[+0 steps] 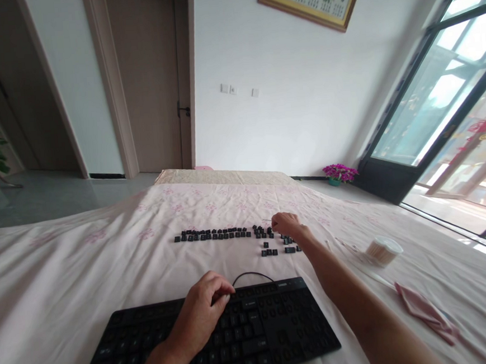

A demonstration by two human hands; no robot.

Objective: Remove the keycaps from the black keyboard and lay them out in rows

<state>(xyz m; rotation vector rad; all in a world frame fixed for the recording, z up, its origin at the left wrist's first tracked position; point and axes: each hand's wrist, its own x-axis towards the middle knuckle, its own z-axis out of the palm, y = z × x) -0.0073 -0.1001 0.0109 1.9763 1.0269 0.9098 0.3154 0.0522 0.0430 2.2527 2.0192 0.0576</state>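
A black keyboard (282,325) lies on the pink cloth in front of me, with several keycaps off its top row and right-hand block. My left hand (206,302) rests over its upper middle, thumb and fingers pinched together; anything between them is hidden. Beyond the keyboard, loose black keycaps (213,236) lie in rows, with more small groups to the right. My right hand (286,222) reaches to the far end of the right-hand keycaps, its fingers closed. A thin pale line shows by its fingertips, too small to name.
On the right stand a clear round tub of cotton swabs (385,249) and a folded pink cloth (428,313), with loose swabs (347,245) nearby. A black cable (252,273) loops behind the keyboard. The patterned tablecloth (85,262) is wrinkled.
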